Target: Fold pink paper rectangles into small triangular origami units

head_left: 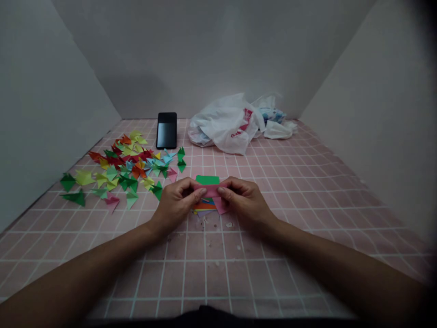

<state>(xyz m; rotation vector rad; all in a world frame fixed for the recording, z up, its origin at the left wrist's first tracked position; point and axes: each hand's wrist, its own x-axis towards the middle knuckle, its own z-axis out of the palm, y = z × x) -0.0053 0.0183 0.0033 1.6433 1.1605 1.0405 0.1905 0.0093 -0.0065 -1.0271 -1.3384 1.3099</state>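
We've got both hands mid-table, close together over the paper stack [205, 207]. Our L hand [176, 199] pinches the L end of the pink paper [206, 191] btwn thumb & fingers; our R hand [248, 201] pinches the R end same way, so both grips are narrow, w/ the paper held btwn. It's a folded strip, approx. level, right above the stack. A pink corner also shows below, by our R thumb; can't tell if it's part of the same sheet. Stack shows green, blue, orange, yellow & purple edges.

To our L, lots of folded paper pieces [138, 169] lie scattered: red, orange, yellow, green, lt. blue, pink, all pointy. Behind them, a black smartphone [166, 131] stands near-upright. At the back, R of the phone, we see a crumpled white plastic bag [218, 123] w/ red print, & just beside it a smaller bundle [278, 129] w/ blue patches. Small pale scraps [229, 224] sit in front of the stack on the pink tablecloth [317, 200] w/ white grid lines.
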